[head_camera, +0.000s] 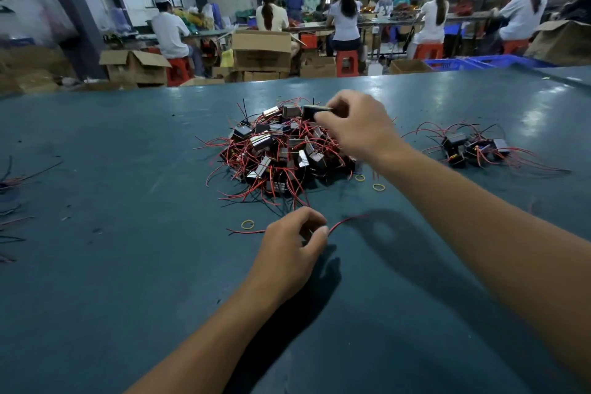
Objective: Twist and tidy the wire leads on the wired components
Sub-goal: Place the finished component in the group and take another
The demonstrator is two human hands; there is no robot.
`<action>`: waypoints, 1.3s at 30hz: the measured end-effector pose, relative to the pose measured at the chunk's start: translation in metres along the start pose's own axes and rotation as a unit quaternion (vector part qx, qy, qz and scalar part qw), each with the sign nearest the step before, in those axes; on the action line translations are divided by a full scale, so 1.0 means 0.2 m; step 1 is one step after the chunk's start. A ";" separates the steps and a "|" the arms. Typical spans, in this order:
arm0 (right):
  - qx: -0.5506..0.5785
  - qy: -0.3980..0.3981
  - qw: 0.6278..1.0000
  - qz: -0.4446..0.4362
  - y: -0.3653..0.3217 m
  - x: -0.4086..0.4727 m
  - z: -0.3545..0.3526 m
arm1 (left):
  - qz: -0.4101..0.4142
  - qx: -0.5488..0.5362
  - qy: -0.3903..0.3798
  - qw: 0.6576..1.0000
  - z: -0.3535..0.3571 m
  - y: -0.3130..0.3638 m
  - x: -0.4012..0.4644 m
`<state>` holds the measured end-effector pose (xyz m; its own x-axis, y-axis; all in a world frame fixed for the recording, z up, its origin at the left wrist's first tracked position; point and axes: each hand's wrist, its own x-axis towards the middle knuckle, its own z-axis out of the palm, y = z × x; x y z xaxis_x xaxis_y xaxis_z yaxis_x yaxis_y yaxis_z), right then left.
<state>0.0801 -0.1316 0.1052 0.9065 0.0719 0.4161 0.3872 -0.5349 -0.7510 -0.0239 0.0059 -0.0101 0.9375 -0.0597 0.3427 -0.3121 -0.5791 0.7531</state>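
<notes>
Two heaps of wired components lie on the teal worktable [128, 265]: a large pile [278, 150] of small black blocks tangled in red and black leads at the centre, and a smaller cluster [473, 147] well apart to its right. The right hand [358, 128] reaches over the far top of the large pile, fingers and thumb pinching one black component [315, 112] that sits on the heap. The left hand [292, 249] rests on the table just in front of the pile, its curled fingers closed around a red lead [343, 222] that curves out to its right; another stretch of the wire shows to its left. Yellow rubber bands lie loose nearby: one [247, 224] beside the left hand, two [378, 187] at the pile's near right edge. Beyond the table, seated workers [345, 19] in white caps face away, among cardboard boxes [262, 49] and red stools [347, 62].
</notes>
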 end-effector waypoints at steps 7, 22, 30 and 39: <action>0.285 -0.192 0.906 0.248 0.12 -0.63 -0.15 | -0.037 -0.280 -0.044 0.958 0.01 0.06 -0.02; 0.265 -0.194 0.923 0.201 0.18 -0.81 -0.10 | -0.083 -0.331 -0.139 0.930 0.02 0.13 -0.08; 0.189 -0.148 0.957 0.162 0.21 -0.79 -0.12 | -0.066 -0.321 -0.169 0.930 0.05 0.13 -0.10; 0.267 -0.184 0.927 0.189 0.24 -0.79 -0.11 | -0.094 -0.341 -0.141 0.925 0.04 0.14 -0.09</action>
<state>-0.0491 -0.1869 0.0152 0.9524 0.2996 -0.0573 -0.0301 -0.0947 -0.9951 -0.0489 -0.0155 0.0010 0.9580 -0.2747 0.0826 -0.0743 0.0408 0.9964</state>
